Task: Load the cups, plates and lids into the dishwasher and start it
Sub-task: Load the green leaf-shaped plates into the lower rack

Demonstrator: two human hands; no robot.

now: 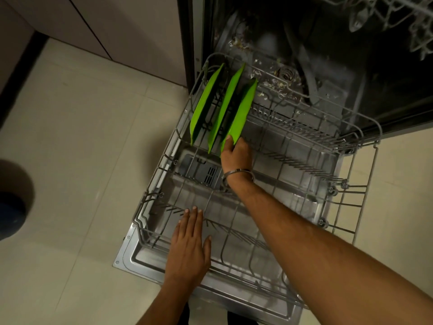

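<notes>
Three green plates stand on edge in the far left part of the pulled-out lower rack (351, 198). My right hand (236, 153) grips the near rim of the rightmost green plate (241, 113). The middle green plate (226, 106) and the left green plate (203, 104) stand free beside it. My left hand (189, 247) is flat, fingers straight, over the rack's near left part, holding nothing. The rack sits over the open dishwasher door (131, 254).
The dishwasher tub (293, 66) shows food scraps on its floor. An upper rack (398, 15) juts out at top right. Cabinet fronts (117, 31) stand at the left, with tiled floor (82, 137) below. A dark round object (11, 207) sits at the left edge.
</notes>
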